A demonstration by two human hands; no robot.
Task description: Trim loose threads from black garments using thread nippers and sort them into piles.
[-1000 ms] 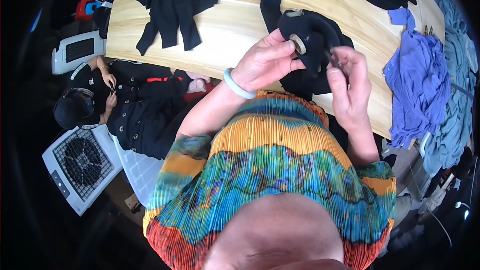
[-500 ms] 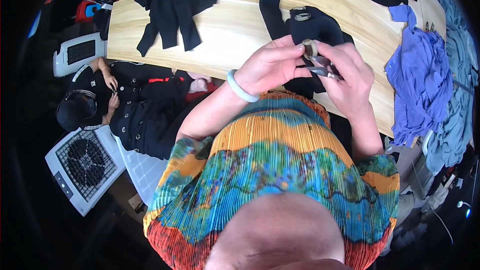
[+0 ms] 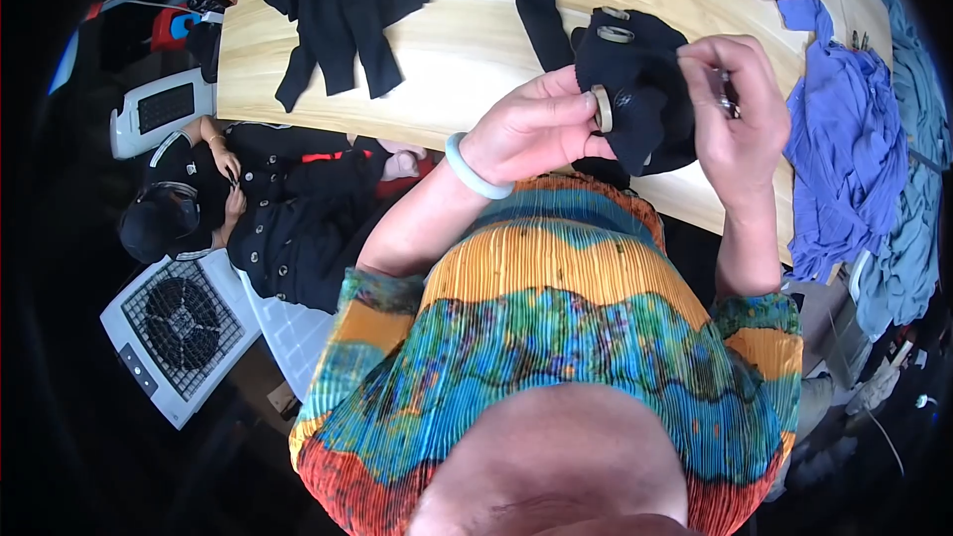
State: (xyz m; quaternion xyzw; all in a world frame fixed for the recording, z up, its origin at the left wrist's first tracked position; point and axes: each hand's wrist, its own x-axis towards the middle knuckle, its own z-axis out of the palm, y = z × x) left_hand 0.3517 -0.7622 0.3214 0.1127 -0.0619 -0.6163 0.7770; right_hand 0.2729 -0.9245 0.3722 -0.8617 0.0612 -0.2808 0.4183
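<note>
Centre-right of frame, above the bench [image 3: 437, 50]: left hand [image 3: 531, 129] pinches a black garment [image 3: 635, 89] by its ring; right hand [image 3: 740, 104] fingers close on a small metal tool. Next, likely careful alignment onto the fabric.

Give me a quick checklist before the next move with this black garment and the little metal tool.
1. Left hand grips black garment: ok.
2. Thumb pins the ring on the fabric: ok.
3. Right hand holds a small metal tool: ok; what kind, cannot tell.
4. Tool touching the garment: cannot tell.
5. Garment partly resting on table: ok.
6. Blue cloth apart from the hands: ok.
</note>
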